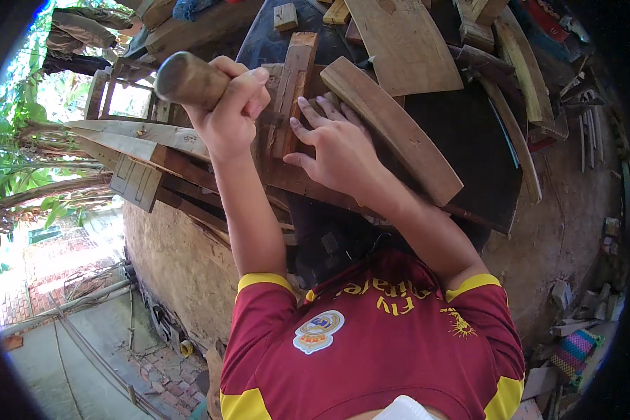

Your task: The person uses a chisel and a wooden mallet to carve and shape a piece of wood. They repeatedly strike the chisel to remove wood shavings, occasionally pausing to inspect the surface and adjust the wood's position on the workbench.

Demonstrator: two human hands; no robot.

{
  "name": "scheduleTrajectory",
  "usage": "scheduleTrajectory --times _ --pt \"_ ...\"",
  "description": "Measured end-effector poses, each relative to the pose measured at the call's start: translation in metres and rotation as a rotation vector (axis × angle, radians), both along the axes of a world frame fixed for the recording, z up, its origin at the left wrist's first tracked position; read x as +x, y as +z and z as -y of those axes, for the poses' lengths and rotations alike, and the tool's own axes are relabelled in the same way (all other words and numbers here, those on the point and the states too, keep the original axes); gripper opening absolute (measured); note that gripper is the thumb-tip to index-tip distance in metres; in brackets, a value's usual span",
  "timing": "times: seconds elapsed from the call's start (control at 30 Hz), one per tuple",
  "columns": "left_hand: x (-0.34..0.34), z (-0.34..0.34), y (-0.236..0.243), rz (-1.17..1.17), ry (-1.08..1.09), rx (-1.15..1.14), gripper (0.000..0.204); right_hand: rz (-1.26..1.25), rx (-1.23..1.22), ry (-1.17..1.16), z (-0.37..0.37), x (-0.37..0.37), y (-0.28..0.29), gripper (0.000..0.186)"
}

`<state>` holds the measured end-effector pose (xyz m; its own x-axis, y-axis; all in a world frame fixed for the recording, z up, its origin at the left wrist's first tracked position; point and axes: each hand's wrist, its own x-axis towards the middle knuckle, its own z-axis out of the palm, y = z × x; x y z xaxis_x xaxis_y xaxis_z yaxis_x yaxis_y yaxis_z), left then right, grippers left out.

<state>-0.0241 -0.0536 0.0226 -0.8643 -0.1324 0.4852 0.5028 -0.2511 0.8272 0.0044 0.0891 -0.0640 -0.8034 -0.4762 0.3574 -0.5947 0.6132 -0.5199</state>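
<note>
Poking out of the left hand (232, 115), a round wooden handle (191, 79) is held tight, while the right hand (337, 147) is spread out between a wood block (299, 73) and a thick board (397, 133)

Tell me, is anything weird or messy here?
The bright, multicoloured woven thing at the lower right looks odd because it sits among dull, jumbled scraps. I can't tell exactly what it is. The thick board beside the right hand lies slanted, but it doesn't look damaged.
</note>
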Motion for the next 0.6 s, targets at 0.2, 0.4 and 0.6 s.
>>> scheduleTrajectory --times 0.2,0.4,0.6 --pt "-0.003 0.000 0.000 0.032 0.012 -0.003 0.021 0.034 -0.019 0.004 0.000 0.000 -0.001 0.051" --pt "-0.002 -0.008 0.004 0.045 0.102 -0.034 0.022 0.014 -0.009 0.006 0.000 0.001 0.000 0.051" --pt "-0.004 -0.018 0.004 0.024 0.099 -0.182 0.019 0.039 -0.027 0.006 -0.001 0.000 0.000 0.051"
